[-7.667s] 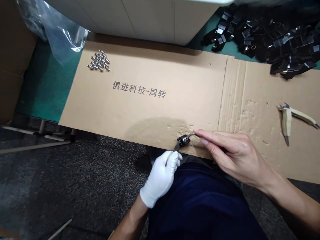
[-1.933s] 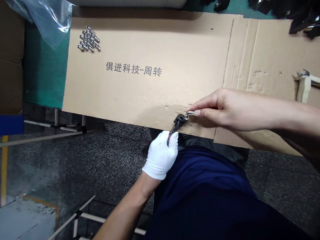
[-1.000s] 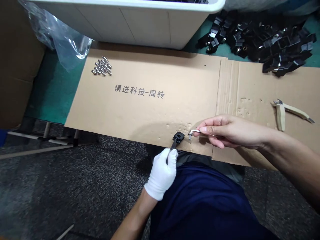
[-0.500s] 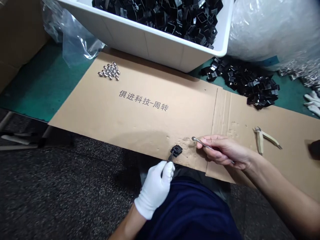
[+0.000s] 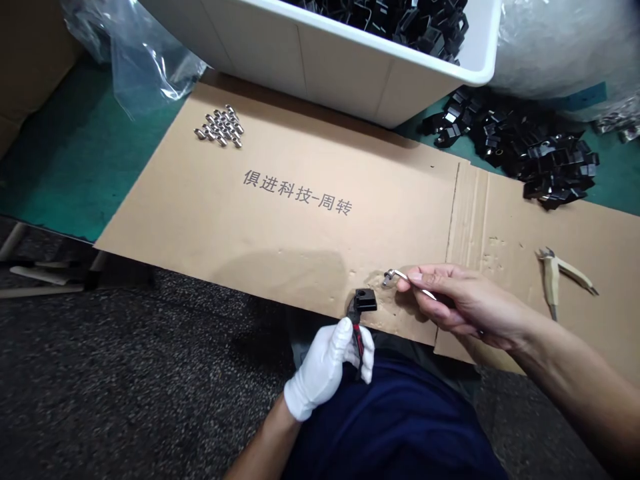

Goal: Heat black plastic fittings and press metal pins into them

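In a white glove, my left hand [image 5: 327, 363] is closed around pliers [image 5: 358, 333] with red and black handles. The jaws hold a small black plastic part [image 5: 366, 299] with a round hole in its top, near the front edge of the cardboard. My bare right hand [image 5: 453, 300] pinches a thin L-shaped hex key [image 5: 423, 288]. On the bent tip of the key sits a small shiny metal fitting [image 5: 388, 277], just up and right of the black part and apart from it.
Cardboard [image 5: 280, 233] covers the green table [image 5: 55, 153]. Several small metal fittings [image 5: 220, 127] stand grouped at the far left. A white bin [image 5: 345, 73] of black parts is behind. A black pile [image 5: 540, 157] and beige-handled nippers [image 5: 553, 283] lie right.
My left hand has turned the pliers, showing the red handle and tipping the black part up. The hex key has rotated, so its bent end and the fitting show from the side.
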A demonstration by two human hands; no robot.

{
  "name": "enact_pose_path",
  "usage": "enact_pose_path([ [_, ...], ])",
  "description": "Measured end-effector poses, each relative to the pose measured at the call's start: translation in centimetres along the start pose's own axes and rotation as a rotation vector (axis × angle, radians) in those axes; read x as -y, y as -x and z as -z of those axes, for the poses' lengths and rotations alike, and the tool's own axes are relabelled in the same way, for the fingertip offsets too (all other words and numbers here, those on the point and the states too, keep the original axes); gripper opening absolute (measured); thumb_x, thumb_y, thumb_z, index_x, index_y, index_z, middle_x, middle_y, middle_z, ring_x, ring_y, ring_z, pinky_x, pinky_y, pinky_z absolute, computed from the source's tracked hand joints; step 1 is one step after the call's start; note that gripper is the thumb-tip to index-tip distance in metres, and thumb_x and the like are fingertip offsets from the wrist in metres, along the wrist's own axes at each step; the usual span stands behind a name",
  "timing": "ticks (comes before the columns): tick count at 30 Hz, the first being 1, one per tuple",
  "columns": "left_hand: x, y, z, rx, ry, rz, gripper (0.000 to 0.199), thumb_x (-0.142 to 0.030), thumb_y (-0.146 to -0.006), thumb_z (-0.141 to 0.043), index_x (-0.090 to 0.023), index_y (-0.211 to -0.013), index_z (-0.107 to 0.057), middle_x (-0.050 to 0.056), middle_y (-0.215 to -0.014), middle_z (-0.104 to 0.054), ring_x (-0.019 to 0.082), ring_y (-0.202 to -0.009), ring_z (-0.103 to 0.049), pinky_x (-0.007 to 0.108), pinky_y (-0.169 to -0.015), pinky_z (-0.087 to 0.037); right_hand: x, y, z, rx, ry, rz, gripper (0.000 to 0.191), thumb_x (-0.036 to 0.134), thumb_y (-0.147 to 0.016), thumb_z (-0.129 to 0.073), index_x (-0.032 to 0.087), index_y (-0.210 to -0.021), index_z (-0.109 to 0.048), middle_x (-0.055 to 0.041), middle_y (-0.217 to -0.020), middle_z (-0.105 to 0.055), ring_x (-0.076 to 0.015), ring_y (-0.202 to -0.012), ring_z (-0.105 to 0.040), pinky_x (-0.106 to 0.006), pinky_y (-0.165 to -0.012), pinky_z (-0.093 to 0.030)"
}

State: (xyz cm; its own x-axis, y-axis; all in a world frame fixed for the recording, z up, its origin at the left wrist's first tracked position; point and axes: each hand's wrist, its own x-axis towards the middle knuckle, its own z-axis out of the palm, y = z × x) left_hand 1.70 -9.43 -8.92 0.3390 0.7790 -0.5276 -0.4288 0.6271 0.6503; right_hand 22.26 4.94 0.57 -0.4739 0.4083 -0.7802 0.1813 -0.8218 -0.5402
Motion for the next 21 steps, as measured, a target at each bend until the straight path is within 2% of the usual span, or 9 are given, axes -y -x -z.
enact_pose_path([
  [4,0.4,-0.1,0.2,0.030,0.046,0.008,0.066,-0.069,-0.101,-0.039,-0.010,-0.089,-0.066,0.009,-0.068,-0.066,0.019,-0.057,-0.065,0.031,-0.059,-0.053,0.2,-0.8,-0.4,-0.024,-0.039,-0.014,0.026,0.039,-0.102,-0.059,0.017,-0.102,-0.073,0.0070,-0.054,-0.045,-0.0042,-0.040,-0.016,-0.012,-0.031,-0.013],
  [12,0.2,0.1,-0.1,-0.003,0.012,0.013,0.073,-0.076,-0.096,-0.040,-0.009,-0.086,-0.067,0.010,-0.064,-0.065,0.018,-0.053,-0.063,0.030,-0.058,-0.049,1.2,-2.8,-1.9,-0.045,-0.019,0.012,0.027,0.042,-0.101,-0.061,0.018,-0.104,-0.072,0.0077,-0.054,-0.044,-0.0041,-0.040,-0.017,-0.014,-0.032,-0.012],
  [15,0.7,0.3,-0.3,-0.036,0.021,0.052,0.083,-0.085,-0.091,-0.036,-0.009,-0.083,-0.068,0.009,-0.059,-0.063,0.017,-0.049,-0.059,0.030,-0.056,-0.046,2.1,-4.1,-2.5,-0.037,0.016,0.031,0.030,0.045,-0.101,-0.060,0.018,-0.107,-0.071,0.0083,-0.056,-0.043,-0.0041,-0.041,-0.015,-0.014,-0.032,-0.012],
  [17,1.1,0.3,-0.1,-0.111,0.033,0.082,0.085,-0.089,-0.085,-0.040,-0.010,-0.081,-0.069,0.007,-0.060,-0.062,0.015,-0.051,-0.057,0.029,-0.056,-0.045,3.3,-5.4,-3.2,-0.030,0.045,0.059,0.030,0.044,-0.101,-0.058,0.017,-0.107,-0.070,0.0086,-0.056,-0.042,-0.0042,-0.042,-0.015,-0.014,-0.033,-0.011],
  [19,1.2,0.3,0.2,-0.140,0.044,0.113,0.076,-0.084,-0.086,-0.050,-0.011,-0.081,-0.071,0.007,-0.068,-0.065,0.016,-0.061,-0.061,0.030,-0.062,-0.048,5.1,-7.2,-4.4,-0.020,0.076,0.100,0.028,0.041,-0.102,-0.056,0.016,-0.107,-0.068,0.0085,-0.058,-0.042,-0.0043,-0.042,-0.018,-0.014,-0.033,-0.011],
  [21,0.9,0.5,0.6,-0.108,0.074,0.144,0.057,-0.068,-0.093,-0.060,-0.012,-0.096,-0.072,0.008,-0.088,-0.071,0.019,-0.078,-0.067,0.032,-0.073,-0.054,7.2,-9.3,-5.9,-0.005,0.110,0.143,0.026,0.037,-0.103,-0.053,0.016,-0.106,-0.067,0.0085,-0.060,-0.041,-0.0044,-0.042,-0.021,-0.014,-0.033,-0.012],
])
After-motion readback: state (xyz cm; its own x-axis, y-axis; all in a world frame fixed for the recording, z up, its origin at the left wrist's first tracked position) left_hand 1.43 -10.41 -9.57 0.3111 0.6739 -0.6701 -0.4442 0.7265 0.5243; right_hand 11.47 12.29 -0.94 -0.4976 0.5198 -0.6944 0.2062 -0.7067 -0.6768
